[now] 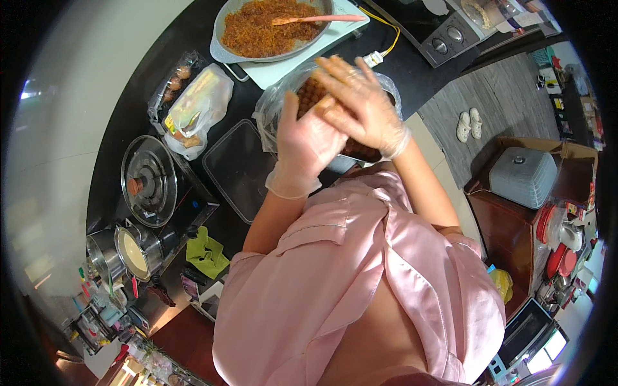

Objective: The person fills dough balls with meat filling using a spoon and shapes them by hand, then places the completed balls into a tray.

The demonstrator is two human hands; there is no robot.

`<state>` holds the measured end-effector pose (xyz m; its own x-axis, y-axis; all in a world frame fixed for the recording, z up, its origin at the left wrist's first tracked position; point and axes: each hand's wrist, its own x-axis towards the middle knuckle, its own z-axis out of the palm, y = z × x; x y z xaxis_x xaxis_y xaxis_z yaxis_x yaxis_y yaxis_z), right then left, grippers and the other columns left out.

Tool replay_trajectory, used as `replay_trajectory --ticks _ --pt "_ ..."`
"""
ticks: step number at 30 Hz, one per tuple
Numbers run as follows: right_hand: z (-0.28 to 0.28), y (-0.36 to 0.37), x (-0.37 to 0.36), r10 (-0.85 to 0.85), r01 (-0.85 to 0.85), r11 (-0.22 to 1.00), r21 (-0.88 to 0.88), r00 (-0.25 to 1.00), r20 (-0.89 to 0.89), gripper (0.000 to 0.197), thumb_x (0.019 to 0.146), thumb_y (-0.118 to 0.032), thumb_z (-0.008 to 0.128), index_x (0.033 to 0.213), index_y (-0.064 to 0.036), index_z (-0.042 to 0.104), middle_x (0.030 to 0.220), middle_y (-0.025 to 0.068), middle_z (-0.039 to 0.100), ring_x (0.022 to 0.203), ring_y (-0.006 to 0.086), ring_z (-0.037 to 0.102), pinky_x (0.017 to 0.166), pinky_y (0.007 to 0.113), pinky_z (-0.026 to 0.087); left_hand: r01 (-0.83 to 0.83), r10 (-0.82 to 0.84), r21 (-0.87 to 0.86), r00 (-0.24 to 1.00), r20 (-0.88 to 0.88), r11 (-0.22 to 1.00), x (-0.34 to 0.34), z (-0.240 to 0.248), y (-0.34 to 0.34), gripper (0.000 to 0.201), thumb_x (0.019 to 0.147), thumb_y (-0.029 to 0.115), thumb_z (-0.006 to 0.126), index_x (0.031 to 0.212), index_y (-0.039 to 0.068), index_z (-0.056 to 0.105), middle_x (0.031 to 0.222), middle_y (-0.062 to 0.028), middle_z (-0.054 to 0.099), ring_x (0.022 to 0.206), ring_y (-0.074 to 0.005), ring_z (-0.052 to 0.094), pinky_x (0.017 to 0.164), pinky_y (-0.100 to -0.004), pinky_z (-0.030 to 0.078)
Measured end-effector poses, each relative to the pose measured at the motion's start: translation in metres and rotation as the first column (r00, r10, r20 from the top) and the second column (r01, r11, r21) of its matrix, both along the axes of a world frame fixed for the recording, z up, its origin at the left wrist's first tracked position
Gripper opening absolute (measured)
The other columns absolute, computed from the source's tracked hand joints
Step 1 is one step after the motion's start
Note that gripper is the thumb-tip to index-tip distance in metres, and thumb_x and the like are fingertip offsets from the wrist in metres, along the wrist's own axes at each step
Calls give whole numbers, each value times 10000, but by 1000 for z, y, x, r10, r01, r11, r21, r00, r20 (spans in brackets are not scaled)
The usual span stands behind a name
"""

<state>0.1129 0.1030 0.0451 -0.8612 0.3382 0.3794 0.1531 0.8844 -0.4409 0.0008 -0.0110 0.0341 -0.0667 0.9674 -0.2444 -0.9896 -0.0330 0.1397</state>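
Both hands wear clear plastic gloves and meet palm to palm above a container of small brown balls [308,94]. My left hand [308,143] lies underneath, its thumb sticking up and its other fingers mostly covered. Across it rests my right hand [364,109], fingers stretched out and stained orange-brown. Whatever may sit between the palms is hidden. Clear plastic film [267,116] surrounds the container. Beyond it, a grey pan [222,48] holds a brown, crumbly mixture [251,29], with a pink-handled spatula [328,18] lying in it.
A white cooktop [264,75] supports the pan. Left are a clear tray lid [238,167], a plastic bag of food [199,106], a pack of round brown items [177,82], a glass pot lid [149,183] and a steel pot [138,251]. A white plug [373,59] lies behind the container.
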Motion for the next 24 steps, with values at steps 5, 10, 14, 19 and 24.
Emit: replay_trajectory --ticks 5,10,14,19,24 --pt "3 -21 11 115 -118 991 -56 991 -63 676 893 -531 561 1400 -91 481 1455 149 453 1371 325 401 1134 591 196 -52 59 112 997 -59 992 -16 -6 -4 908 928 721 205 1498 15 231 1509 -163 299 1400 -297 300 1160 -422 217" --pt "4 -3 6 7 -9 1000 -30 998 -60 691 913 -539 525 1431 -89 439 1491 141 410 1391 340 363 1147 580 151 9 -12 182 1000 16 983 -14 -13 -4 923 944 678 230 1494 -61 170 1550 -237 190 1452 -337 194 1192 -434 136" --pt "-13 -5 17 -114 -277 714 -643 860 -497 759 978 -593 352 1442 6 393 1507 156 389 1416 283 328 1174 423 172 5 0 193 1000 -29 981 -20 15 0 773 1003 502 310 1475 -95 173 1538 -274 200 1450 -371 192 1205 -428 131" --pt "-5 7 24 -436 -275 329 -904 804 -403 821 978 -645 248 1392 39 430 1430 189 456 1362 278 380 1139 424 277 -77 44 -59 898 -437 995 -9 23 0 522 995 276 504 1398 -39 399 1393 -211 451 1314 -331 445 1131 -395 335" --pt "-23 10 40 -504 -196 277 -941 804 -316 755 1011 -575 249 1301 65 525 1343 199 539 1293 294 466 1123 407 293 -33 -130 -192 620 -774 981 -22 -26 11 504 971 224 568 1371 -53 440 1296 -187 547 1222 -241 516 1014 -321 422"
